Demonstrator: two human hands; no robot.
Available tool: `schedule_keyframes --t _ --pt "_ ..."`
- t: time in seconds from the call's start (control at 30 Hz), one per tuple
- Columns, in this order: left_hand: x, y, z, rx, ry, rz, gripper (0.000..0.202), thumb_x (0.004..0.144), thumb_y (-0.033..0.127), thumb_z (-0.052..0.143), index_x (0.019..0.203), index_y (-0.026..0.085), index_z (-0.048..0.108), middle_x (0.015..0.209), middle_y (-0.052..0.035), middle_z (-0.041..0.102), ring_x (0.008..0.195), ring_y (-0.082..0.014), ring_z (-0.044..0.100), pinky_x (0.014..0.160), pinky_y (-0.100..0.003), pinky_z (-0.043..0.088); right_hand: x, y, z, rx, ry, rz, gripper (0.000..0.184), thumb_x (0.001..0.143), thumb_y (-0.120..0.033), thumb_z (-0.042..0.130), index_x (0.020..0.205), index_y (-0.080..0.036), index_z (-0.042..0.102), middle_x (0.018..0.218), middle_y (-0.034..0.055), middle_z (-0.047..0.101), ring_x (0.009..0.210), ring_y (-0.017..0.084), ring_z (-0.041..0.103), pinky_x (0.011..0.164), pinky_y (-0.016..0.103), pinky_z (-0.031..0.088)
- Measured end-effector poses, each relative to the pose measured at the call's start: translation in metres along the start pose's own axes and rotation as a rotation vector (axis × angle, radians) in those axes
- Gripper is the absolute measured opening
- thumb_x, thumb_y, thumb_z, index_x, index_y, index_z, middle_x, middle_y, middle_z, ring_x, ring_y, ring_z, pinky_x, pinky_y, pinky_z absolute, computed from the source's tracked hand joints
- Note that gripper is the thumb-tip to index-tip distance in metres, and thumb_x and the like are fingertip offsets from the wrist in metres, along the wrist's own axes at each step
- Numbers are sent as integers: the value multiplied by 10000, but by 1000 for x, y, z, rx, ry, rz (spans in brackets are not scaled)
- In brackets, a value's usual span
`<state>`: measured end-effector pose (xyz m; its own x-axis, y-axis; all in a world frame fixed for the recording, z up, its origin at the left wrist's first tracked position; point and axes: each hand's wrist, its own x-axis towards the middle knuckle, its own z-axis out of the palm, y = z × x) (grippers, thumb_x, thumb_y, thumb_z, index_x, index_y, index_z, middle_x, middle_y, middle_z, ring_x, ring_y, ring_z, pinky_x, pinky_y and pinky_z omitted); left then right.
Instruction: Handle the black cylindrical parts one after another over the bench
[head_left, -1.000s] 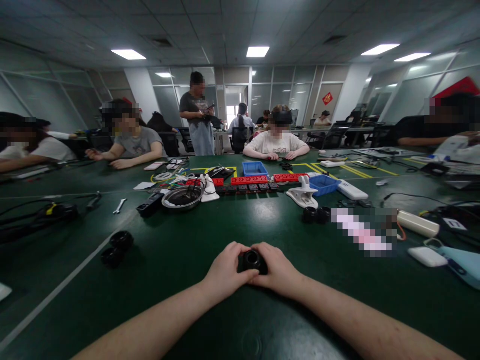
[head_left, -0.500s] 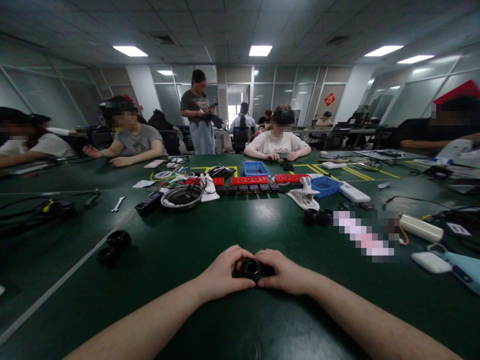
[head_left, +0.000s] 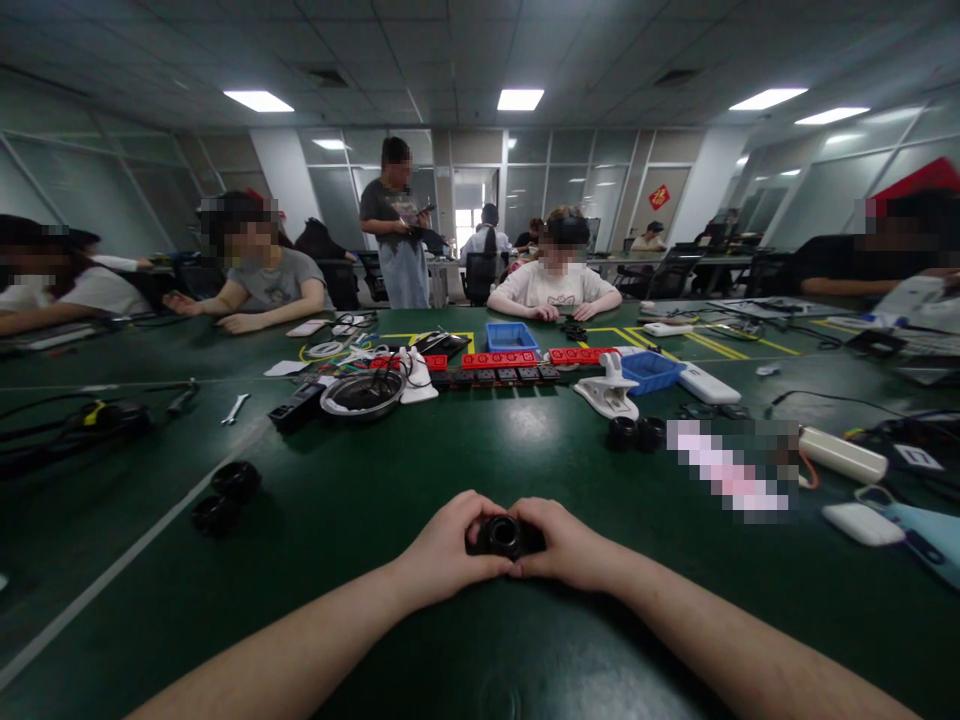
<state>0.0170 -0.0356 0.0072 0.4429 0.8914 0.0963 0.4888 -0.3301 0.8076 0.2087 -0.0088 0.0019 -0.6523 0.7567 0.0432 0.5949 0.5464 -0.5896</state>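
Observation:
A small black round part with a ring-shaped opening on top sits low over the green table, held between both my hands. My left hand curls around its left side, fingers closed on it. From the right, my right hand grips the same part, thumb tips meeting below it. Both forearms rest along the table toward me.
Two black round parts lie at the left, two more at centre right. Further off are a metal bowl, red and black strips, a white clamp, blue bins, a wrench, white devices. Several people sit around the table.
My hands and the black part dropped slightly toward me and closed tighter around it since a second ago; over the last half second almost nothing moved.

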Motion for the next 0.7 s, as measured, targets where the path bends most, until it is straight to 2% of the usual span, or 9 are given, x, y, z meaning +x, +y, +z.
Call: schedule_keyframes --t 0.17,0.33,0.5,0.6,0.7 --pt "-4 11 7 97 106 -78 305 626 229 721 892 179 580 781 21 461 660 -149 450 567 -231 357 1 -8 9 -80 105 105 339 552 -350 751 696 -169 503 679 -19 518 614 135 463 518 221 293" --pt "-5 13 10 138 166 -76 288 647 197 688 909 184 569 809 13 470 657 -148 451 577 -239 368 -1 -17 16 -151 188 144 297 619 -373 689 736 -164 513 743 28 546 668 174 488 586 270 333" --pt "-4 3 4 66 52 20 334 661 213 703 965 197 566 808 19 452 672 -142 450 598 -233 379 -6 -18 6 -83 98 -8 475 596 -364 736 992 -173 558 919 55 589 837 224 522 715 317 381" --pt "-3 -1 0 18 -25 67 361 665 219 706 997 208 564 822 23 440 671 -132 448 582 -216 370 -8 -15 -2 -50 7 -42 363 605 -305 743 906 -166 594 857 37 597 799 206 524 693 297 388" --pt "-2 -3 -2 1 -72 80 378 662 212 705 1012 219 563 829 27 431 657 -121 439 557 -202 354 -8 -11 -6 -21 -26 -62 362 586 -270 758 896 -171 597 855 25 593 796 195 521 689 281 389"
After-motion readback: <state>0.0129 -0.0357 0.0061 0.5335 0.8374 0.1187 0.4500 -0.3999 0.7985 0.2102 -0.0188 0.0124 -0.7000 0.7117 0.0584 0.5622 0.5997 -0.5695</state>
